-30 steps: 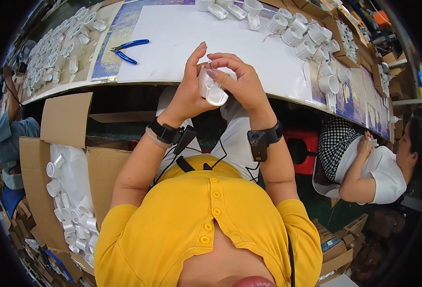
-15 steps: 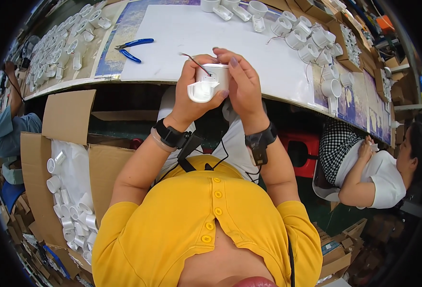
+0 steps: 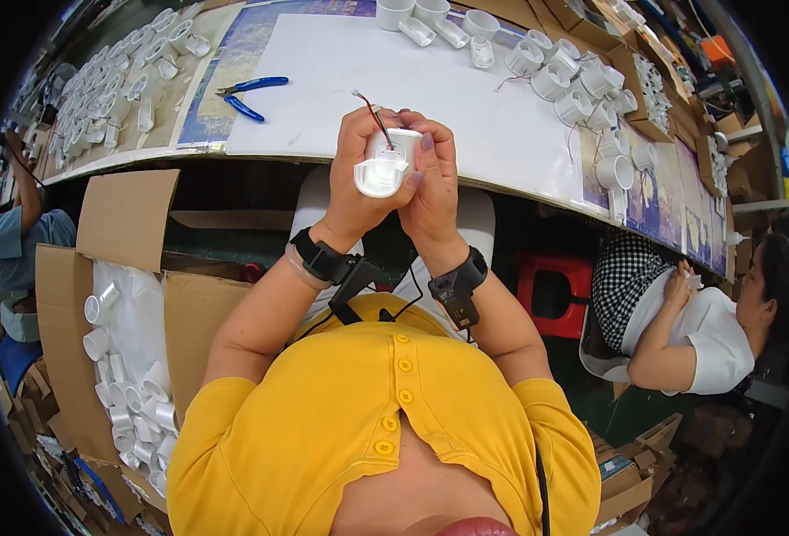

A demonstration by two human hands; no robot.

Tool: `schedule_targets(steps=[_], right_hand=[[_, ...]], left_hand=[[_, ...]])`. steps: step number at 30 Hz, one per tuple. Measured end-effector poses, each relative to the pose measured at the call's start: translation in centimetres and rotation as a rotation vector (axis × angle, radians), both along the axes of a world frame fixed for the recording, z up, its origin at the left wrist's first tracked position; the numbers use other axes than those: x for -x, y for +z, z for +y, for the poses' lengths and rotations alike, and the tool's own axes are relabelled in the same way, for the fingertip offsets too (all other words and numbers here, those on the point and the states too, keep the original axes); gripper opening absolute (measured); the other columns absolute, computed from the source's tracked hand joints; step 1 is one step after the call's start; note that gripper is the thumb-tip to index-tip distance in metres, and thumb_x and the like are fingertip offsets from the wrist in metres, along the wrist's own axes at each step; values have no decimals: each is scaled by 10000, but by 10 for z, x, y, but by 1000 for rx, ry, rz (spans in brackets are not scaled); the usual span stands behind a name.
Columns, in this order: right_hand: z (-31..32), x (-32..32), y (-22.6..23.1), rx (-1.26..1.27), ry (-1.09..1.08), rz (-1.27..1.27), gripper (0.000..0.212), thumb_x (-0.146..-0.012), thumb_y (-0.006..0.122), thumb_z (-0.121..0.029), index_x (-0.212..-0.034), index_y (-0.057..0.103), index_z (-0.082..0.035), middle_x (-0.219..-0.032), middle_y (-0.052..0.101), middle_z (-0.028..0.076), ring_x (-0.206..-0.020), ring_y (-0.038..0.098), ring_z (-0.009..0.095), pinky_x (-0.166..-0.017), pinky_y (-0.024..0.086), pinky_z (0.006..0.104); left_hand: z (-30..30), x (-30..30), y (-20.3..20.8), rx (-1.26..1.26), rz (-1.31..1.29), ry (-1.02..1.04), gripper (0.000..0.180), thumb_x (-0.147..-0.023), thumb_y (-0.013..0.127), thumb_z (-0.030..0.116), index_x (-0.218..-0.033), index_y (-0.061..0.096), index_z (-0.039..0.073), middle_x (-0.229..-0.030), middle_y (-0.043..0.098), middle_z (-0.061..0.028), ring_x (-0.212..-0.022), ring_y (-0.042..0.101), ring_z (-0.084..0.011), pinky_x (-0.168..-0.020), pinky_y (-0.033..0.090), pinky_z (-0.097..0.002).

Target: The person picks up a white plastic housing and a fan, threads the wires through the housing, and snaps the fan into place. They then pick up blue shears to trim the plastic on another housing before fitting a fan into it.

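Between my two hands, above the near edge of the table, is a white plastic housing (image 3: 382, 175) with a round cup body and a scooped, open spout facing me. Thin red and black wires with a small white connector (image 3: 356, 93) stick up out of it. My left hand (image 3: 355, 165) wraps round its left side, thumb across the lower front. My right hand (image 3: 432, 170) closes on its right side, fingers curled behind the top. Some fingertips are hidden behind the housing. Blue-handled cutters (image 3: 250, 96) lie spread on the white sheet (image 3: 310, 54) at the left.
Many similar white housings (image 3: 113, 103) crowd the table's left, with more (image 3: 551, 80) at its right. An open cardboard box (image 3: 64, 348) of white parts stands on my left. A red stool (image 3: 546, 290) and a seated person (image 3: 680, 322) are on the right; another person (image 3: 33, 228) is far left.
The housing has turned so its spout faces me more, and its wires stand higher. My right hand has moved left and in, closing against the housing.
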State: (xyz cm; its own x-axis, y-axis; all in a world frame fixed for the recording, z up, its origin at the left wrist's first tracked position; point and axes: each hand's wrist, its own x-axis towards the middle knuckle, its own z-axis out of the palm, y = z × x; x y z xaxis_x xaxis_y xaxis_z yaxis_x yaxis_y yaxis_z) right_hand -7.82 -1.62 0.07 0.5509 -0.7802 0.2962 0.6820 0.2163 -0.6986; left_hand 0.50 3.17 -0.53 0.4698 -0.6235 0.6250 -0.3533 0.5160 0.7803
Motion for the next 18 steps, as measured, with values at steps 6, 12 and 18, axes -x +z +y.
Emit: schedule_targets(steps=[6, 12, 18], right_hand=[[-6, -5, 6, -56, -99, -12, 169, -981, 483, -216, -1036, 525, -63, -1043, 543, 39, -956, 514, 119, -862, 436, 266], [-6, -4, 9, -76, -136, 2, 172, -976, 499, -230, -1015, 534, -66, -962, 557, 8, -877, 522, 98, -797, 451, 242], [-20, 5, 11, -175, -14, 4, 186, -975, 500, -251, -1015, 530, -72, -1021, 558, 28, -949, 540, 120, -850, 461, 268]], left_hand=[[-5, 8, 6, -38, 43, -57, 539, -739, 710, 167, -1184, 423, 61, -1161, 452, -80, -1105, 451, -186, -959, 381, -324], [-7, 14, 4, -56, 113, -47, 559, -743, 707, 147, -1208, 411, 55, -1148, 465, -77, -1083, 472, -186, -961, 384, -321], [-11, 13, 17, -112, -27, -40, 498, -765, 688, 151, -1187, 446, 46, -1205, 477, -106, -1096, 486, -207, -983, 372, -329]])
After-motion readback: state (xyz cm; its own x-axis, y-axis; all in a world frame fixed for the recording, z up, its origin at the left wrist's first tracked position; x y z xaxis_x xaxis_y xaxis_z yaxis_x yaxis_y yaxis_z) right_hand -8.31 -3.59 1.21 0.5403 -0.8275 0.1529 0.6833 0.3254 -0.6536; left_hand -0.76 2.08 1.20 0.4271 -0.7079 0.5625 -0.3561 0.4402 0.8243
